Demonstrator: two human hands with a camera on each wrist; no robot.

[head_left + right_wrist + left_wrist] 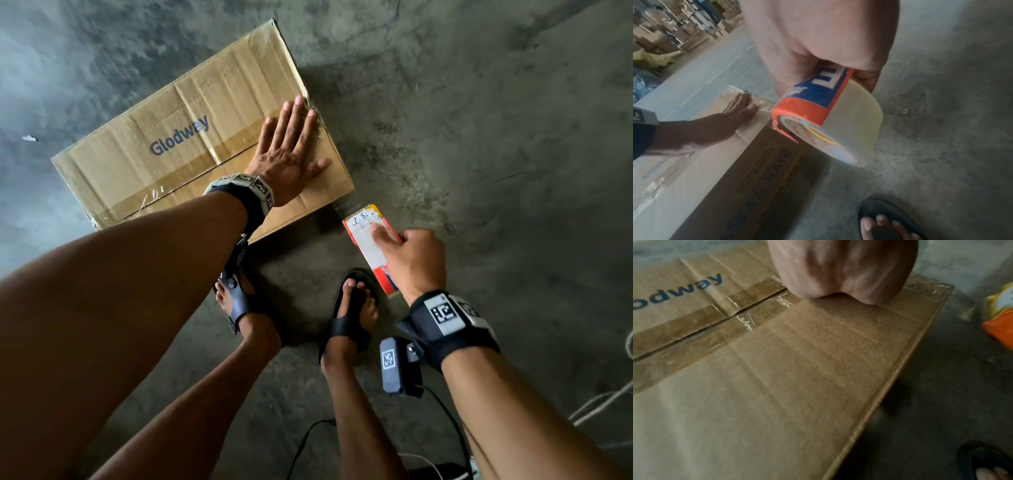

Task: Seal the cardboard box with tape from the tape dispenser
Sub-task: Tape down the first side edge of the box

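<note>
Down on the grey concrete floor (479, 102), the cardboard box (144, 137) fills the upper left of the head view, two sandalled feet (352, 308) stand at lower centre and white cords (603, 401) trail at the right edge. Flat on the box's top near its right end lies the left hand (287, 154), fingers spread straight over clear tape (760, 305) along the flap seam. Just off the box's near right corner, the right hand (411, 260) grips the orange tape dispenser (807, 104) with its clear roll, forefinger laid along the top.
</note>
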